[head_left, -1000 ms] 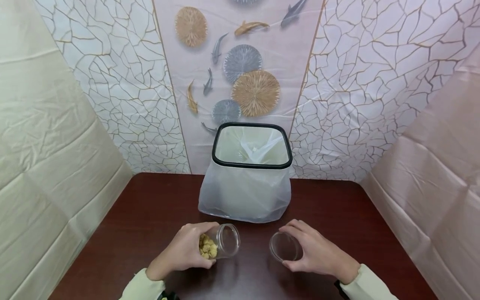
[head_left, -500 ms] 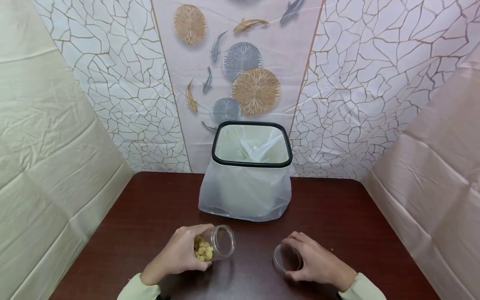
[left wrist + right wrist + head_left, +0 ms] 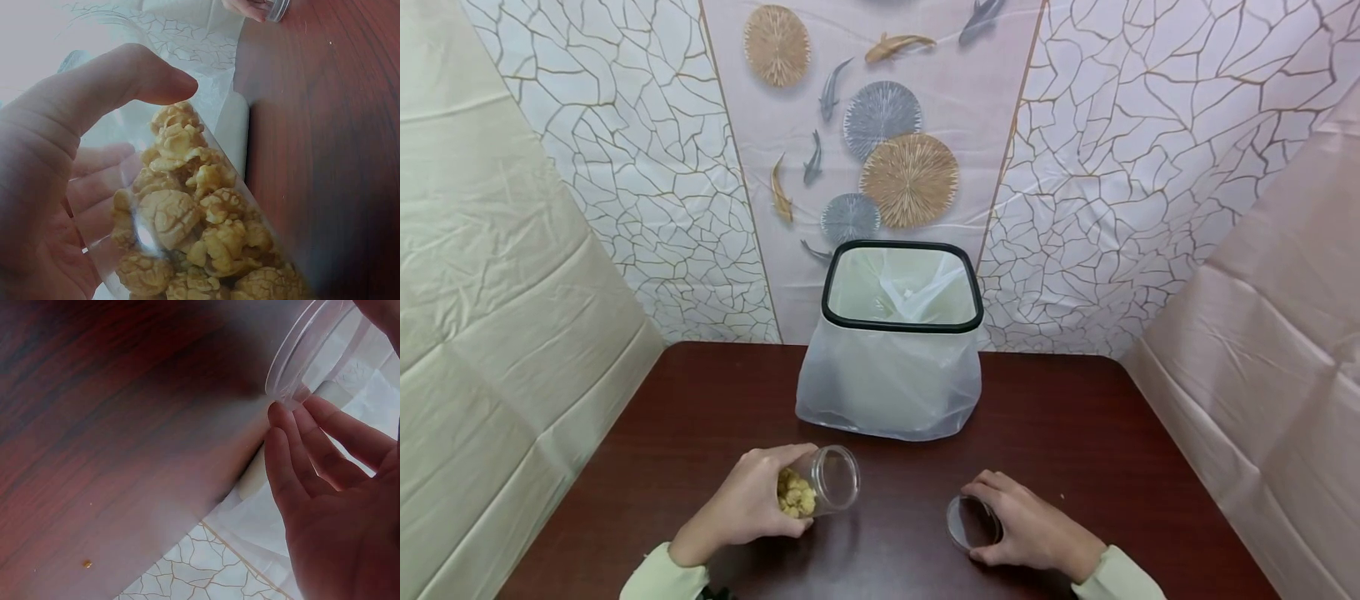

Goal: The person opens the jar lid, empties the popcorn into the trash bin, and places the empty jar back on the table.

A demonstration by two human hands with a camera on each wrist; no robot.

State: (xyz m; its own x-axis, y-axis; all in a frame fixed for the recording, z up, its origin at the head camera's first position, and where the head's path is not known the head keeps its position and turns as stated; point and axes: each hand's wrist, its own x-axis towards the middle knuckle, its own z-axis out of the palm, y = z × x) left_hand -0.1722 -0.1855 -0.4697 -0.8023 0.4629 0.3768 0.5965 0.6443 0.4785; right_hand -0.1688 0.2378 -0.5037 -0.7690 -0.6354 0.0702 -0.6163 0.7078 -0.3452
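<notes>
My left hand (image 3: 745,504) grips a clear jar (image 3: 835,479) round its body, tipped on its side with its uncovered mouth facing right. Golden popcorn (image 3: 795,493) lies in the jar's lower part; the left wrist view shows the caramel-coloured popcorn (image 3: 169,219) piled against the clear wall, with the thumb across the jar. On the other side, my right hand (image 3: 1030,525) holds a clear round lid (image 3: 958,527) by its edge, thumb on the near side and fingers on the far side. In the right wrist view, the fingertips meet the rim of the lid (image 3: 284,375).
A bin (image 3: 902,327) with a black rim and a translucent liner bag stands at the back of the dark red wooden table (image 3: 715,392). A small brown crumb (image 3: 87,564) lies on the table near the right hand. Patterned cloth (image 3: 1097,208) hangs behind.
My left hand has shifted left with the jar. My right hand has come nearer to me with the lid, and the gap between jar and lid has widened.
</notes>
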